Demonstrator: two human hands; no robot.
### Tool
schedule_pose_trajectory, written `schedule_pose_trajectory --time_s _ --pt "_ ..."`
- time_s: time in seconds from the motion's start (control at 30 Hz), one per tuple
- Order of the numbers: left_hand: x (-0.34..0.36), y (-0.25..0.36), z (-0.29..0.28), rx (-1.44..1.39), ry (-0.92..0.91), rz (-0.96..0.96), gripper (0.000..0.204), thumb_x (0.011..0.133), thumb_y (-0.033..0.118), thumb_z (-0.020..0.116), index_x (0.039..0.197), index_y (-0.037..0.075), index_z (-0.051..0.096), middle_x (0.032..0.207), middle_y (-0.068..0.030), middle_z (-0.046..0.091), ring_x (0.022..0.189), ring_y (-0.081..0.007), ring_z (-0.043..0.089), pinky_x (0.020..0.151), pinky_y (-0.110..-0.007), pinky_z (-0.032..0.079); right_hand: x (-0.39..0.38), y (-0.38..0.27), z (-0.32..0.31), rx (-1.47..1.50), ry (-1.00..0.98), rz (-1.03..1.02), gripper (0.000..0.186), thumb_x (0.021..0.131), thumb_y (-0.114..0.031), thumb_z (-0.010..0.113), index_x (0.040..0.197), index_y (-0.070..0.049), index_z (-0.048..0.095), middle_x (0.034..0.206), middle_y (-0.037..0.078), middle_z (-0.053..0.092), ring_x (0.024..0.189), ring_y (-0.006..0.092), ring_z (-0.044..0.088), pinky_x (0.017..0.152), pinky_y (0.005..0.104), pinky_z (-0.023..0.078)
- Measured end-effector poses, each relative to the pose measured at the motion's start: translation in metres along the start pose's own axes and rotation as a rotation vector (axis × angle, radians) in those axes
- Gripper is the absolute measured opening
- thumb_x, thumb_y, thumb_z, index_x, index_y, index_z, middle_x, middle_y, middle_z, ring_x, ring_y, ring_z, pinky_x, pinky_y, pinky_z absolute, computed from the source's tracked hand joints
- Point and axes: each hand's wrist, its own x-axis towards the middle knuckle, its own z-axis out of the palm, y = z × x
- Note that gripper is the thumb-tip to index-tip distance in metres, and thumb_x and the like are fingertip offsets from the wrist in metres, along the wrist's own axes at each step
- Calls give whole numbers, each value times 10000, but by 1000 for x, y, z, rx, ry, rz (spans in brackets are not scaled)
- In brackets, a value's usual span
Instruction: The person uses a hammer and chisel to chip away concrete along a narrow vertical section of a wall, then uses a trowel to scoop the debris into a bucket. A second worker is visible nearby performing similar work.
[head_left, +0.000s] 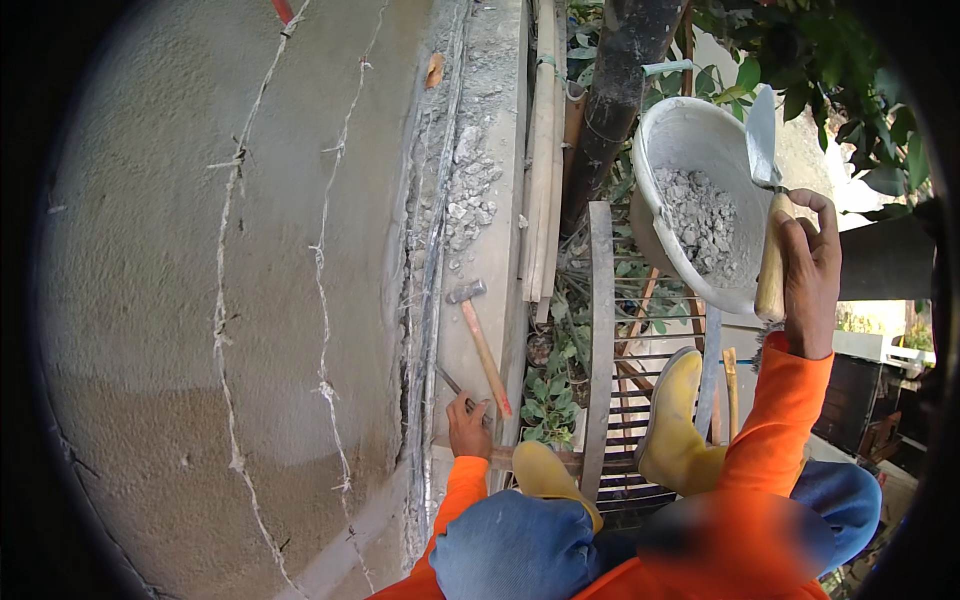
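My right hand (812, 265), at the right, is closed around the wooden handle of a trowel (762, 140). The trowel's metal blade points up and away, beside the far right rim of a pale bucket (645, 190) that holds broken grey rubble (700, 222). Lower and to the left, my left hand (470, 428) grips a thin dark metal chisel (448, 380) on the concrete ledge. Just beyond that hand lies a hammer (485, 350), with a wooden handle and a red end, resting on the ledge. Neither hand touches the hammer.
Barbed wire (222, 330) runs in two strands over the wall (150, 280) at left. Loose rubble (470, 190) lies along the ledge. A metal grille (600, 330) stands below the bucket, with my yellow boots (675, 410) by it. Bamboo poles (540, 200) and a dark post (620, 80) rise beyond.
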Motion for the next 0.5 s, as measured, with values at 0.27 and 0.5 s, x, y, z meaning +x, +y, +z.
schedule_pose_trajectory --time_s 0.27,0.5 --pt "-16 -38 2 18 -94 -24 423 722 -63 618 1089 127 710 1168 -91 625 1161 -332 542 1003 -435 460 -2 8 5 95 102 -44 302 975 -173 645 1237 -64 543 893 86 635 772 101 554 671 247 445" --pt "57 -6 5 143 -93 88 488 789 -29 620 1220 196 662 1188 -81 584 1147 -310 541 941 -422 447 -8 -3 21 197 170 -132 276 974 -81 617 1240 -62 548 855 49 603 769 86 533 688 238 431"
